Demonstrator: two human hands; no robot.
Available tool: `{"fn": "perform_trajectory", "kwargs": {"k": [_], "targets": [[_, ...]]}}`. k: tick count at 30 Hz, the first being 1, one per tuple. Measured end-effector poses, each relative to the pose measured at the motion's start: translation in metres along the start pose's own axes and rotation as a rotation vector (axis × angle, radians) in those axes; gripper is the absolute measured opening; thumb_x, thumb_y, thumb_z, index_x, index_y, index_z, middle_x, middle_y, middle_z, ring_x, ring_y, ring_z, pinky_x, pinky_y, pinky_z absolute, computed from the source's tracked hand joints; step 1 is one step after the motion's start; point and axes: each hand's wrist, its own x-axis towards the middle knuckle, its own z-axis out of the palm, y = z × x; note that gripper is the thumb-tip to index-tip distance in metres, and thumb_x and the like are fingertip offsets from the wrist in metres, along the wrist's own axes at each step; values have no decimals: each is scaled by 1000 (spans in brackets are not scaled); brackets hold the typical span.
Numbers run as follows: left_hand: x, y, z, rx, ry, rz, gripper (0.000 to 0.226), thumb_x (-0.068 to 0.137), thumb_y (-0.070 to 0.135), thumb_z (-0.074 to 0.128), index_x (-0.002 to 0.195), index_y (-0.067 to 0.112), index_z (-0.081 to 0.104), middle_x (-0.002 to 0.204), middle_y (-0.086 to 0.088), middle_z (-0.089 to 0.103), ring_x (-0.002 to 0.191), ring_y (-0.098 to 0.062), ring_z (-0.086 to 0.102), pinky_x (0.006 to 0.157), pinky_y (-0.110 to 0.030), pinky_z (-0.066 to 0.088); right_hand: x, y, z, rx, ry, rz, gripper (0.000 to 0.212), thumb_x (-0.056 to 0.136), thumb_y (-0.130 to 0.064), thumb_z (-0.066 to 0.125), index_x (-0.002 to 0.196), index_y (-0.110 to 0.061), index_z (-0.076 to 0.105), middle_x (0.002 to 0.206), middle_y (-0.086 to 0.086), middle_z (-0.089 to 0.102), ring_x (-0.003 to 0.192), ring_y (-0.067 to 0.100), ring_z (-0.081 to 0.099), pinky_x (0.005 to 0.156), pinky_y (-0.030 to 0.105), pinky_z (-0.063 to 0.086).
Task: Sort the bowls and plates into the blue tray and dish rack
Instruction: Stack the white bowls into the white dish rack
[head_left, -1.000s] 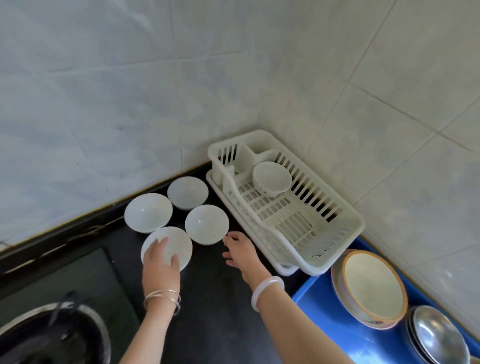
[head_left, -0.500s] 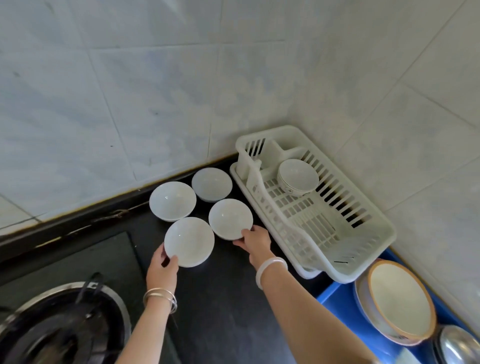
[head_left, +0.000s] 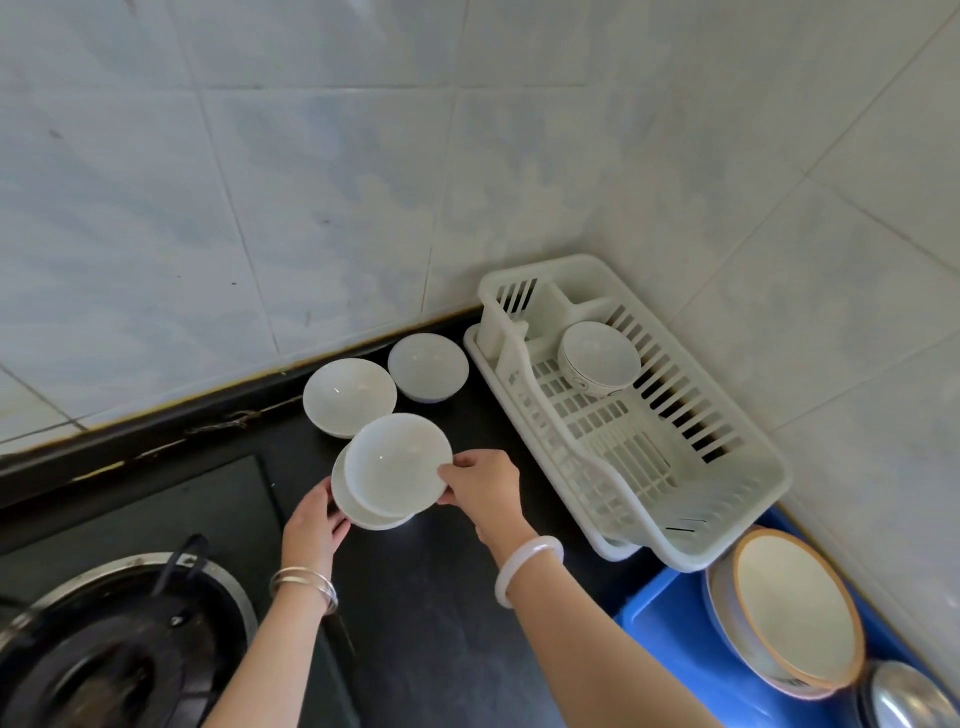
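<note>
My right hand (head_left: 483, 491) grips the rim of a white bowl (head_left: 397, 462) and holds it over a second white bowl (head_left: 358, 512), whose left edge my left hand (head_left: 314, 525) holds. Two more white bowls (head_left: 349, 395) (head_left: 428, 366) sit on the black counter behind them. The white dish rack (head_left: 737, 525) stands in the corner with one bowl (head_left: 598, 358) inside. At lower right the blue tray (head_left: 675, 639) holds stacked plates with a brown rim (head_left: 795, 608) and a steel dish (head_left: 906, 699).
A gas burner with a black pan support (head_left: 111, 649) sits at lower left on a dark glass hob (head_left: 156, 514). Tiled walls (head_left: 311, 182) close the counter at the back and right.
My right hand has lifted the right-hand front bowl and carried it left, over the bowl that my left hand holds. The camera has swung slightly left.
</note>
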Motion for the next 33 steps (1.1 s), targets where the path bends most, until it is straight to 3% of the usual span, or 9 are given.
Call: {"fn": "perform_trajectory", "kwargs": {"k": [4, 6, 8, 11, 15, 20, 23, 27, 33], "targets": [[-4, 3, -1, -12, 8, 4, 39, 97, 31, 36, 128, 12, 50, 136, -8, 50, 124, -29, 48, 104, -41, 38, -2, -1, 12, -140, 7, -12, 10, 84, -12, 64, 76, -17, 69, 82, 8, 73, 77, 19, 71, 78, 33, 59], [-4, 3, -2, -8, -2, 4, 33, 96, 31, 40, 121, 14, 53, 132, -7, 52, 123, -28, 49, 101, -40, 39, -2, -3, 15, -181, 17, -13, 10, 84, -12, 63, 76, -15, 68, 83, 11, 73, 80, 21, 71, 73, 28, 58], [-3, 3, -3, 4, -17, 5, 25, 93, 27, 47, 114, 17, 56, 125, -5, 55, 119, -26, 52, 94, -37, 43, 0, -3, 18, -206, 33, -10, 11, 84, -12, 64, 74, -13, 67, 85, 13, 73, 78, 22, 70, 67, 25, 54], [-1, 2, -5, 63, -46, 34, 32, 90, 21, 51, 122, 16, 54, 126, -8, 56, 118, -27, 53, 95, -38, 44, 5, -2, 21, -243, 38, -10, 11, 83, -11, 64, 72, -11, 67, 76, 12, 69, 66, 16, 62, 62, 22, 52], [3, 3, -6, 89, -62, 40, 35, 89, 4, 49, 122, 14, 54, 126, -11, 56, 116, -27, 53, 91, -37, 44, 14, 0, 20, -240, 9, 15, 9, 81, -14, 66, 73, -17, 63, 78, 4, 65, 72, 16, 63, 72, 29, 57], [7, 8, -5, 69, -75, -13, 33, 88, 1, 50, 118, 15, 56, 127, -11, 57, 116, -28, 53, 89, -38, 46, 17, 6, 16, 66, -163, 141, 25, 85, -10, 66, 105, -24, 60, 104, 1, 63, 91, 18, 62, 75, 35, 56], [6, 9, -2, 62, -61, -27, 30, 89, 2, 49, 114, 17, 56, 128, -12, 56, 118, -30, 52, 87, -39, 47, 18, 6, 13, 162, -298, 187, 41, 88, -8, 61, 126, -23, 55, 107, 0, 63, 94, 20, 64, 84, 41, 55], [-6, 8, 1, 77, -47, -11, 28, 88, 0, 49, 108, 18, 57, 127, -12, 57, 114, -30, 54, 83, -38, 48, 16, 6, 8, 92, -259, 130, 44, 87, -1, 61, 128, -19, 57, 121, 6, 63, 102, 24, 65, 87, 40, 57], [-37, 21, 30, 103, -123, 50, 28, 85, 0, 54, 104, 19, 61, 119, -11, 62, 111, -30, 58, 75, -35, 52, 3, -3, -43, 62, -205, 15, 40, 86, -2, 61, 124, -16, 61, 112, 6, 66, 96, 21, 66, 79, 31, 58]]}}
